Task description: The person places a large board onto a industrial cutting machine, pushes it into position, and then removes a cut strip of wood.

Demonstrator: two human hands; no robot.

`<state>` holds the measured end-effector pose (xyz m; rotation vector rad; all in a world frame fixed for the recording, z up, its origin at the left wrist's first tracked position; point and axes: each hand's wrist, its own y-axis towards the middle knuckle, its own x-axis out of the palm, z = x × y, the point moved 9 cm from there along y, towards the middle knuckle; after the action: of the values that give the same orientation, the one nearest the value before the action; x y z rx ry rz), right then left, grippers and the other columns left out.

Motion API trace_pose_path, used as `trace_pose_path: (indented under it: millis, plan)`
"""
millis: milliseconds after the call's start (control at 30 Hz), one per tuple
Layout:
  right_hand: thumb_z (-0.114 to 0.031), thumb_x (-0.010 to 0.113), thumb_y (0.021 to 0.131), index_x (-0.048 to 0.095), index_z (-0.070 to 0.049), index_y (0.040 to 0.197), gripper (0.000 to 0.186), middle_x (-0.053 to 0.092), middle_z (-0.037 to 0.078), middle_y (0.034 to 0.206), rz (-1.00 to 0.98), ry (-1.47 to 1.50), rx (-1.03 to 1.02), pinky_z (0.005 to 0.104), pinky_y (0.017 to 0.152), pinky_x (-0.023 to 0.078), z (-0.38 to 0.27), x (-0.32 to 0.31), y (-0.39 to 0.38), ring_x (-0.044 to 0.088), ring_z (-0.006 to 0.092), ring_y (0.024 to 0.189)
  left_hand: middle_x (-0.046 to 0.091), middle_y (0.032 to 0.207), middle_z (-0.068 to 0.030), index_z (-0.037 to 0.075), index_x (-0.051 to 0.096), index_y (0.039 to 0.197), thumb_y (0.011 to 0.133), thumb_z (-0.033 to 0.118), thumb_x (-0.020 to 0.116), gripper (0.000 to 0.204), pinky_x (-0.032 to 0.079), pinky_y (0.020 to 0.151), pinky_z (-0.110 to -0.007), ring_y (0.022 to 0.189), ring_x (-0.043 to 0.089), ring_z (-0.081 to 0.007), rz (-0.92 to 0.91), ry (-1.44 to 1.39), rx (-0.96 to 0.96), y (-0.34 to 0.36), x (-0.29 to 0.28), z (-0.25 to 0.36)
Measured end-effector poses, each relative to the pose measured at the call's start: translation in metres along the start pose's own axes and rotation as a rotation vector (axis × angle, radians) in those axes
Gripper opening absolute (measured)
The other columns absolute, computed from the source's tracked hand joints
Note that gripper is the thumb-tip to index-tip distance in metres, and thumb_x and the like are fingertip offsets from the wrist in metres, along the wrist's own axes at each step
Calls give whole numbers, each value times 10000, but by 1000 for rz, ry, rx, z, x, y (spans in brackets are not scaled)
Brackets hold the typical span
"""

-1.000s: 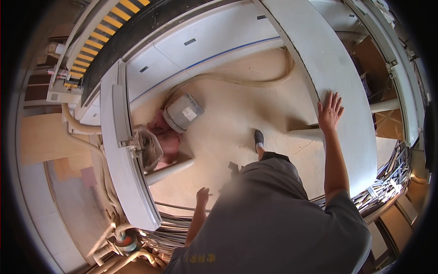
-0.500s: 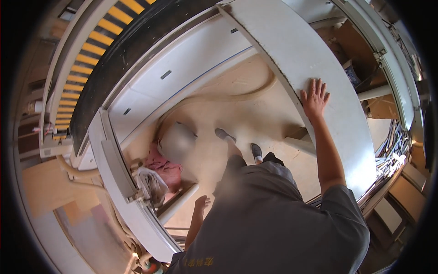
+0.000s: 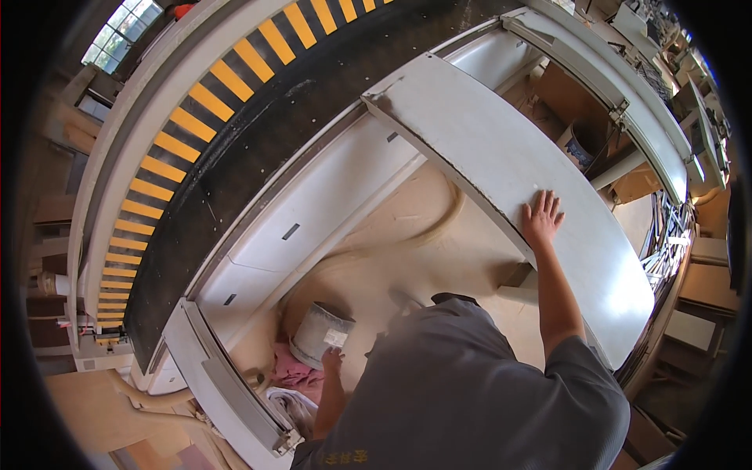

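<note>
One machine bed: long, black [image 3: 266,149], with a yellow-and-black striped edge [image 3: 211,102]; runs across the far end of the pale surface.
Tan floor [image 3: 478,243]: dusty; below and to the left of the pale surface.
Pale surface [image 3: 501,149]: long, grey-white, darkly worn at its far left corner; landmark for all entries, directly under the right hand.
White cabinet front [image 3: 298,211]: dark slot handles; left of the pale surface, along the machine.
Narrow surface [image 3: 223,399]: white, railed; well apart, left of the pale surface.
Grey shirt [image 3: 470,384]: worn by the person, just beside the pale surface's near left edge.
Thin strips [image 3: 667,235]: heaped, right of the pale surface's near part.
Grey bucket [image 3: 317,333]: light label; on the floor, left of the pale surface.
Pink cloth [image 3: 294,370]: crumpled by the bucket, farther left of the pale surface.
Right hand [image 3: 540,218]: opened flat, fingers slightly spread, palm down on the pale surface, grasping nothing.
Left hand [image 3: 333,360]: left of the pale surface, nearest the bucket; fingers seem bent, openness and contact cannot be told.
</note>
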<state>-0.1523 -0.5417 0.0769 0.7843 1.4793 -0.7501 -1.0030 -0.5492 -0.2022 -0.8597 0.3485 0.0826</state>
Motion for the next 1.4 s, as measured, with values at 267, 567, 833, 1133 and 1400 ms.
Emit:
trace_pose_path:
  millis: [267,567,833,1133,1400]
  plan:
    - [-519,410,1034,242,-92,1623,747,171,144,1709,-32,-42,158,610,1238,94,-4,1,8,93,358,1584,684,866,-43,73,632,1018,973,250,568,193,384,515,-215,631,578,-94,-223,-136,50,73,0,124]
    - [-545,409,1030,216,-59,1628,794,154,138,1715,-47,-28,256,604,1239,108,-39,-3,64,107,344,1585,559,1383,-343,-41,561,1384,901,198,642,545,380,1160,-456,1340,511,-455,131,825,633,122,-12,250]
    - [-558,388,1034,204,-55,1630,801,148,134,1718,-67,-10,331,607,1242,83,-50,-9,154,84,329,1591,268,1627,-298,16,356,1555,861,182,721,801,260,1235,-500,1505,280,-439,603,783,821,105,-36,568]
    - [-563,370,1041,238,-70,1622,773,241,109,1692,-22,3,308,563,1254,104,-19,0,232,175,277,1574,283,1590,-371,-38,361,1549,849,491,710,944,284,1229,-410,1499,319,-429,236,1071,390,161,-25,626]
    - [-561,325,1050,744,-28,1104,681,716,204,1203,-94,138,377,490,1030,461,-5,4,286,656,373,1165,338,1613,-273,-21,288,1583,853,467,715,976,286,1219,-350,1508,346,-357,-44,1007,167,157,-40,636]
